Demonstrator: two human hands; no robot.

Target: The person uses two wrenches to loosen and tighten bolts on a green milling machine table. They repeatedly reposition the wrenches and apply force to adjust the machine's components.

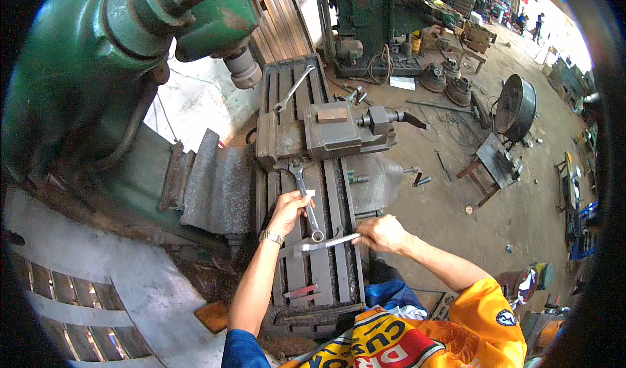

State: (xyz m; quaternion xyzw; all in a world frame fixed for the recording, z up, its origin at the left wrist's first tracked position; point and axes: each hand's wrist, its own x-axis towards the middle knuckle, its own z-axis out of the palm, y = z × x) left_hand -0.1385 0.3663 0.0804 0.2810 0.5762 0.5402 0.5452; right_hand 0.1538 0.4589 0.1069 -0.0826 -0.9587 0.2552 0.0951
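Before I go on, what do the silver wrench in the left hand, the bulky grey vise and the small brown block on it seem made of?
Silver wrench: probably steel, smooth, going by its bright sheen. Grey vise: likely cast iron or steel; dull, blocky body. Brown block: unclear; its matte face suggests wood or rusted metal.

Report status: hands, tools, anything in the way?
Left hand holding wrench. Right hand holding long silver tool, blurred. Vise just beyond wrench; red piece lying on machine table nearer the body.

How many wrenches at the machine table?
2 clear: one wrench lies beyond the vise, another wrench is in the left hand. The right hand holds a blurred metal tool, possibly a third.
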